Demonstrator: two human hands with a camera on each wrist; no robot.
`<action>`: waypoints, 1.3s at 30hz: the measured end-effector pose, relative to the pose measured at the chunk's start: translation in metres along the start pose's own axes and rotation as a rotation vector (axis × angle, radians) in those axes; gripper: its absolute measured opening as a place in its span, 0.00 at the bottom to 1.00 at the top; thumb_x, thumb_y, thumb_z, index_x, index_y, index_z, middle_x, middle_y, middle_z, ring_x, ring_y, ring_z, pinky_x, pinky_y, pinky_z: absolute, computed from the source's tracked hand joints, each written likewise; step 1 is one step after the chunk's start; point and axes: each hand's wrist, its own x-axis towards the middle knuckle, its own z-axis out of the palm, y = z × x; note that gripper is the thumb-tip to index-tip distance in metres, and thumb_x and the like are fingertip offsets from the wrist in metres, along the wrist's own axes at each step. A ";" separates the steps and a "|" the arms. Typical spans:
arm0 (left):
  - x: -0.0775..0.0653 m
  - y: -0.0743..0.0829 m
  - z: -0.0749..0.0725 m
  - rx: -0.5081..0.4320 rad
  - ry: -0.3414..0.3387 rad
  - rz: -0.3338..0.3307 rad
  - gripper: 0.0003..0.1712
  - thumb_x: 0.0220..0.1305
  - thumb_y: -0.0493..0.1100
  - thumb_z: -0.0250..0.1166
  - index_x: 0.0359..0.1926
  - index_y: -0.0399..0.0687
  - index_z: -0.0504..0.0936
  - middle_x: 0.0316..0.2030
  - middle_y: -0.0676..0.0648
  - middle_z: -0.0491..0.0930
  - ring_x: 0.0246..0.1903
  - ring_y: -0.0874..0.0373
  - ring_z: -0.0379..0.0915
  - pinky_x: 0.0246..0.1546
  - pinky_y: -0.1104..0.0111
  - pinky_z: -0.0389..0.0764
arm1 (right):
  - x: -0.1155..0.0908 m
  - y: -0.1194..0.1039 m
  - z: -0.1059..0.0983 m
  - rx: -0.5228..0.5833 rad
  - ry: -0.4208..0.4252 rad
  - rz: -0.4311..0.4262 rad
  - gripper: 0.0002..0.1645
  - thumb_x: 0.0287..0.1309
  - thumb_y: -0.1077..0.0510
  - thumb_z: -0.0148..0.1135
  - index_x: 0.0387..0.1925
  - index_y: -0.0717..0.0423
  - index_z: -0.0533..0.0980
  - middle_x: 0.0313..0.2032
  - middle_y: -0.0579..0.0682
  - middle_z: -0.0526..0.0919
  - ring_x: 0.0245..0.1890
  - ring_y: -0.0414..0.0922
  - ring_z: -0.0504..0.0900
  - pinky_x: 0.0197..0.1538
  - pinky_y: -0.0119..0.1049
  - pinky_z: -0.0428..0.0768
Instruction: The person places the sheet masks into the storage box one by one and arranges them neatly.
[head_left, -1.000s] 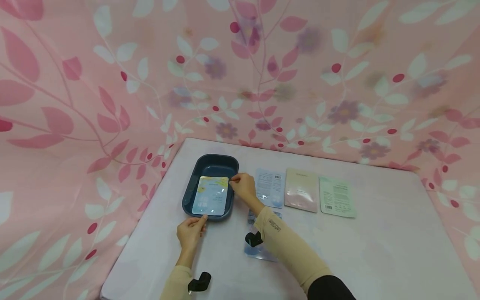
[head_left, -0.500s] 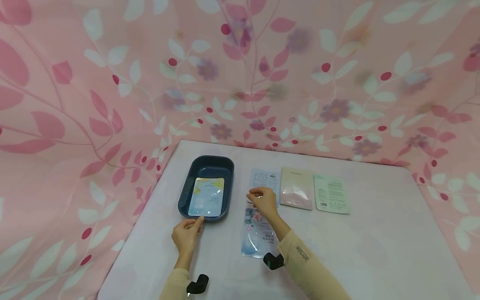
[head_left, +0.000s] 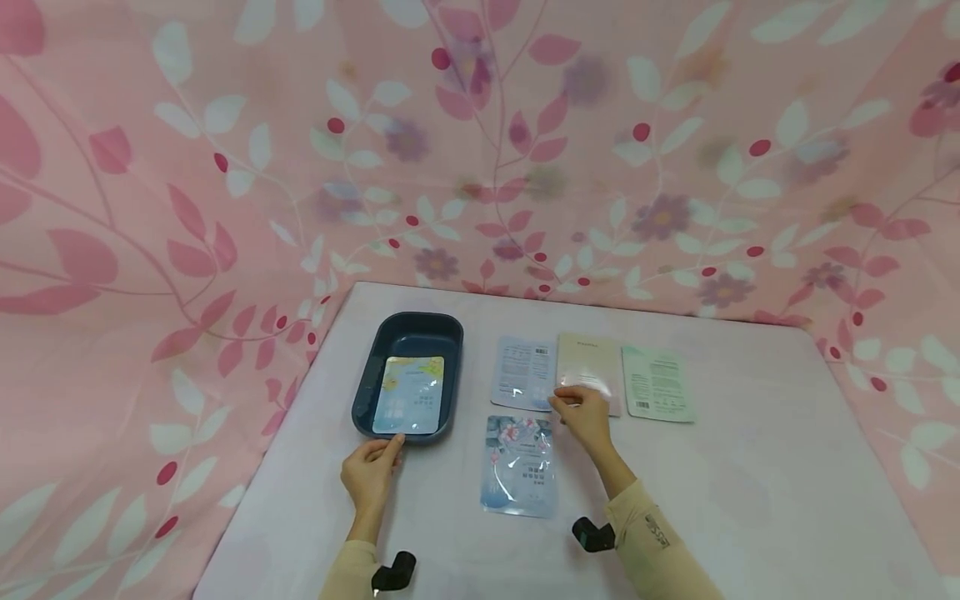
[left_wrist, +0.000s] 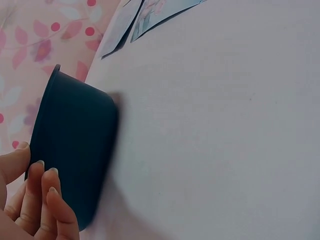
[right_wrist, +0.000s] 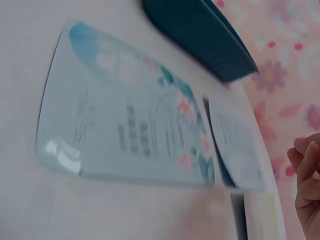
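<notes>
My left hand (head_left: 367,479) pinches the near rim of a dark blue tray (head_left: 365,379), thumb on top and fingers against the outer wall, as the left wrist view shows. Inside the tray lies a light blue sheet mask packet (head_left: 408,398) with a yellow top. My right hand (head_left: 585,415) holds nothing, its fingers loosely curled above the lower part of a beige-pink packet (head_left: 588,358). Left of that hand lies a pale blue packet (head_left: 522,371) with printed text. A blue floral packet (head_left: 519,467) lies nearer, and fills much of the right wrist view.
A green packet (head_left: 660,383) lies at the right end of the back row. The white-covered table (head_left: 765,467) runs back to a pink floral curtain (head_left: 480,167). Black wrist cameras (head_left: 594,535) are strapped to both forearms.
My right hand has moved from the tray's right rim across to the beige-pink packet, uncovering the floral packet. My left hand stays on the tray's rim. The head view has shifted slightly.
</notes>
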 end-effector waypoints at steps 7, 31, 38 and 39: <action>-0.001 -0.005 0.001 -0.038 0.005 -0.018 0.16 0.49 0.39 0.74 0.26 0.26 0.81 0.20 0.38 0.82 0.13 0.67 0.75 0.16 0.80 0.74 | -0.006 0.030 -0.027 -0.065 0.043 0.042 0.11 0.51 0.66 0.66 0.36 0.72 0.80 0.28 0.62 0.84 0.17 0.49 0.81 0.21 0.27 0.76; 0.000 -0.004 0.002 -0.108 -0.001 -0.106 0.14 0.49 0.36 0.74 0.28 0.25 0.80 0.15 0.51 0.80 0.12 0.64 0.74 0.14 0.78 0.72 | -0.018 0.036 0.021 -0.367 -0.025 0.093 0.19 0.42 0.53 0.75 0.28 0.65 0.78 0.22 0.53 0.80 0.20 0.45 0.75 0.21 0.35 0.72; 0.000 -0.004 0.002 -0.129 -0.011 -0.114 0.15 0.49 0.36 0.73 0.28 0.25 0.80 0.15 0.53 0.80 0.12 0.64 0.74 0.14 0.77 0.73 | -0.011 0.039 0.026 -0.305 -0.018 0.183 0.15 0.40 0.59 0.75 0.26 0.65 0.79 0.24 0.54 0.82 0.25 0.47 0.79 0.28 0.38 0.76; 0.000 -0.004 0.002 -0.131 -0.012 -0.115 0.15 0.49 0.36 0.73 0.28 0.25 0.80 0.15 0.53 0.80 0.12 0.64 0.74 0.14 0.77 0.73 | -0.010 0.040 0.027 -0.305 -0.021 0.191 0.14 0.40 0.60 0.75 0.26 0.64 0.79 0.25 0.54 0.82 0.25 0.47 0.79 0.28 0.38 0.77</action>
